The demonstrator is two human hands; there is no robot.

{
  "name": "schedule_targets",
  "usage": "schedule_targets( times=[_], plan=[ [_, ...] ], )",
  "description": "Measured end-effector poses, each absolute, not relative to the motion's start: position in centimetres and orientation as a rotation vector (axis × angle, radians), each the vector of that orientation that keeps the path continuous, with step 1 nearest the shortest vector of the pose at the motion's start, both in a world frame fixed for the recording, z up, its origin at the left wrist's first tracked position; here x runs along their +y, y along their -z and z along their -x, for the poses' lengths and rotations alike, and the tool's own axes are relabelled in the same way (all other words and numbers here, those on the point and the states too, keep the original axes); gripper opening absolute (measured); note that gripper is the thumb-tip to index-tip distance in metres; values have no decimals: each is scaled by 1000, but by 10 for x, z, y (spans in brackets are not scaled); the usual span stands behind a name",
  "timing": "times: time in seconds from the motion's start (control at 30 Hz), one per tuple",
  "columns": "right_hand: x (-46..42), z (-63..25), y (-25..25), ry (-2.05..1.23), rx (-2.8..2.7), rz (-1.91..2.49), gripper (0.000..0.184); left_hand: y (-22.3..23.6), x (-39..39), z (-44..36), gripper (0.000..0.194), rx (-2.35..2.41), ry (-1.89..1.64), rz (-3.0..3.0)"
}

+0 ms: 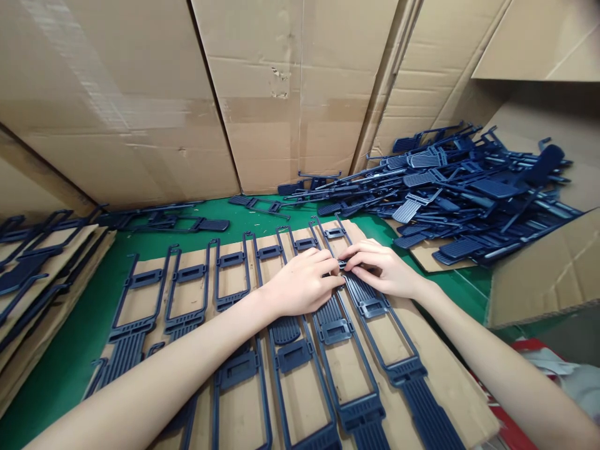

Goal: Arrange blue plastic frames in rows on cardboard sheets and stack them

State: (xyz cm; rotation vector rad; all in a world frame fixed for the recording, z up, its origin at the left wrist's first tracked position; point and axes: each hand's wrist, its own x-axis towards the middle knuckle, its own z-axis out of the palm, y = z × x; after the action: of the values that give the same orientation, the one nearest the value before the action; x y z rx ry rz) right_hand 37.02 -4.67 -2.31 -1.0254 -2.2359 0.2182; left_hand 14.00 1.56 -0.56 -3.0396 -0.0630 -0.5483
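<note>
Head view: left hand (307, 282), right hand (382, 267), both grips pinching one dark frame (342, 264), seemingly steadying it; similar frames (294, 357) rowed on cardboard (452, 375), apparently against tangling.

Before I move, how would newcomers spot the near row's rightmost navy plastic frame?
On the green table lies a brown cardboard sheet holding rows of these frames. In the near row, only bare cardboard separates this frame and its ribbed paddle from the right edge.

Dark blue plastic frames (407, 370), slotted crosspieces (294, 357), ribbed tongues (429, 409); I see them in rows, lying on cardboard (440, 376).
</note>
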Motion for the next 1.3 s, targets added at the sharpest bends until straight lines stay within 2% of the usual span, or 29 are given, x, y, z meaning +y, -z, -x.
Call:
schedule_targets(
  times=[0.73, 0.87, 0.97, 1.1, 1.3],
  plan=[
    [-48, -368, 22, -251, -2237, 995, 13, 3, 16, -140, 26, -25, 577, 3063],
    [-45, -376, 22, -308, -2057, 1028, 13, 2, 16, -140, 26, -39, 584, 3067],
    [-37, -392, 27, -311, -1704, 1136, 15, 1, 15, -139, 24, -64, 581, 3076],
    [-27, -419, 31, -86, -1341, 1305, 19, 1, 15, -138, 25, -90, 596, 3085],
    [-26, -456, 16, 496, -1445, 1533, 19, 4, 16, -137, 28, -75, 626, 3090]
  ],
)
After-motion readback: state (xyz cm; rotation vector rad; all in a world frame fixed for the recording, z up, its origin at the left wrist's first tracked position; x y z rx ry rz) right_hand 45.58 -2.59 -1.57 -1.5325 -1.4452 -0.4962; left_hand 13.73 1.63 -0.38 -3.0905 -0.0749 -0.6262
